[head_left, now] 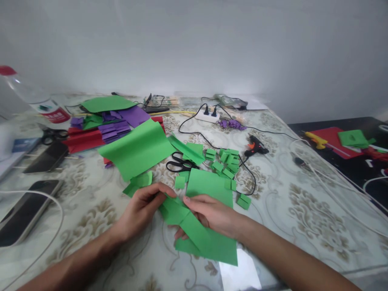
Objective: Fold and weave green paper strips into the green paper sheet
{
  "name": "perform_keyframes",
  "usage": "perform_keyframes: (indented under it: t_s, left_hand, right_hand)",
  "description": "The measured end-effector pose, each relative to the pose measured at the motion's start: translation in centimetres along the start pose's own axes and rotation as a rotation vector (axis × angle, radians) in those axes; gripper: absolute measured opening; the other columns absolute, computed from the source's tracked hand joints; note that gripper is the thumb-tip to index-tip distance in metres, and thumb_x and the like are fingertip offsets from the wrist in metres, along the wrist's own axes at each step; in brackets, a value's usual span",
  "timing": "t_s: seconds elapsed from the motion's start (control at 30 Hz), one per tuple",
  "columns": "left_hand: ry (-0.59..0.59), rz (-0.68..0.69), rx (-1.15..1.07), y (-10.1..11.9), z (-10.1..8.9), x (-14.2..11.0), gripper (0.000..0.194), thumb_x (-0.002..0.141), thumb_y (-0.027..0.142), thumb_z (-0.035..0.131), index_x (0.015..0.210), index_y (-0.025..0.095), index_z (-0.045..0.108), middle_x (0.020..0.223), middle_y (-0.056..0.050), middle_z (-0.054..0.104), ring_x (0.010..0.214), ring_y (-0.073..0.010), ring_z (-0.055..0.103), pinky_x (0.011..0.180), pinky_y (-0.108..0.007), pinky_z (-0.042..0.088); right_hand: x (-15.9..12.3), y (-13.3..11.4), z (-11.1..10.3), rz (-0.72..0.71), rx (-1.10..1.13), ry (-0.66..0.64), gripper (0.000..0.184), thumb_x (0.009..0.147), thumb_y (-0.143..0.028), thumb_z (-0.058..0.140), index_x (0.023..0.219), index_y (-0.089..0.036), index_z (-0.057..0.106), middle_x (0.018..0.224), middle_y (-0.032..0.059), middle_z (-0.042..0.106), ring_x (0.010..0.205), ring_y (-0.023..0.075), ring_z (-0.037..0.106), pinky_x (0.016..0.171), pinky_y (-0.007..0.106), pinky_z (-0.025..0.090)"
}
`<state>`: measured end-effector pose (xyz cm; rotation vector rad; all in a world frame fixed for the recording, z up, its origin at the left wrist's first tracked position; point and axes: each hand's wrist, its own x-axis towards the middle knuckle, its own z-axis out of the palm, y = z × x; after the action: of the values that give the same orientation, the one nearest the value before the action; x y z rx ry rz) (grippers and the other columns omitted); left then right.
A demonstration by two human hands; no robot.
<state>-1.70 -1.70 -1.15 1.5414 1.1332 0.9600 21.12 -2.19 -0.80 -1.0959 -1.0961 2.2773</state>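
Note:
Between my two hands is a creased strip of green paper (194,229). My left hand (148,204) pinches its upper left end with thumb and fingers. My right hand (209,212) grips it from the right, thumb on top and fingertips showing underneath. Below the strip lies a larger green sheet (212,188), flat on the table. Beyond it are black-handled scissors (178,162), their blades partly covered by green paper. Several small folded green pieces (226,159) lie in a loose heap to the right of the scissors. A big curled green sheet (138,147) rests to the left.
A black glue gun (256,146) and its cord lie right of the heap. Farther back is a white power strip (207,115). At left are two phones (28,210), a bottle (50,107), more scissors (51,133) and purple and red paper. White cables cross both sides.

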Motion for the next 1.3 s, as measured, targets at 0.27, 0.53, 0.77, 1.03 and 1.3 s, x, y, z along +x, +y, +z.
perform_keyframes:
  t_s: [0.27, 0.53, 0.77, 1.03, 1.3]
  left_hand:
    - [-0.101, 0.017, -0.007, 0.8, -0.4, -0.5, 0.019, 0.1, 0.038, 0.065, 0.103, 0.023, 0.076, 0.093, -0.004, 0.074, 0.084, -0.0207, 0.066, 0.072, -0.028, 0.05]
    - [-0.06, -0.033, 0.063, 1.4, 0.6, 0.0, 0.019, 0.097, 0.039, 0.068, 0.092, 0.021, 0.072, 0.087, -0.004, 0.072, 0.081, -0.0207, 0.064, 0.07, -0.03, 0.049]
    - [-0.013, -0.041, 0.103, 0.8, 0.8, 0.2, 0.015, 0.092, 0.036, 0.072, 0.089, 0.02, 0.074, 0.084, -0.003, 0.072, 0.077, -0.0194, 0.064, 0.069, -0.029, 0.048]
    - [0.013, -0.038, 0.063, 0.8, 0.7, 0.3, 0.014, 0.091, 0.034, 0.074, 0.09, 0.02, 0.074, 0.089, -0.003, 0.074, 0.083, -0.021, 0.067, 0.073, -0.03, 0.05]
    - [-0.161, -0.158, 0.081, 0.8, 0.4, 0.5, 0.019, 0.083, 0.04, 0.082, 0.087, 0.021, 0.079, 0.083, -0.002, 0.077, 0.081, -0.0214, 0.068, 0.072, -0.029, 0.05]
  right_hand:
    - [-0.3, -0.5, -0.3, -0.012, 0.024, 0.028, 0.056, 0.077, -0.07, 0.081, 0.087, -0.015, 0.077, 0.066, 0.0025, 0.074, 0.055, 0.0135, 0.065, 0.056, 0.025, 0.053]
    - [-0.2, -0.1, -0.9, -0.132, -0.318, 0.083, 0.06, 0.084, -0.076, 0.071, 0.072, -0.017, 0.065, 0.058, -0.004, 0.048, 0.053, 0.0105, 0.043, 0.048, 0.024, 0.028]
    - [-0.2, -0.3, -0.8, -0.233, -0.462, 0.117, 0.049, 0.09, -0.063, 0.072, 0.077, -0.017, 0.068, 0.061, -0.0063, 0.038, 0.056, 0.0093, 0.029, 0.052, 0.026, 0.021]
    - [-0.6, -1.1, -0.8, -0.188, -0.41, 0.073, 0.05, 0.087, -0.061, 0.076, 0.069, -0.018, 0.061, 0.06, -0.0072, 0.036, 0.056, 0.0094, 0.028, 0.053, 0.028, 0.019]
    - [-0.4, -0.7, -0.8, -0.194, -0.399, 0.008, 0.053, 0.09, -0.06, 0.073, 0.064, -0.02, 0.05, 0.062, -0.0079, 0.031, 0.057, 0.0091, 0.025, 0.052, 0.028, 0.018]
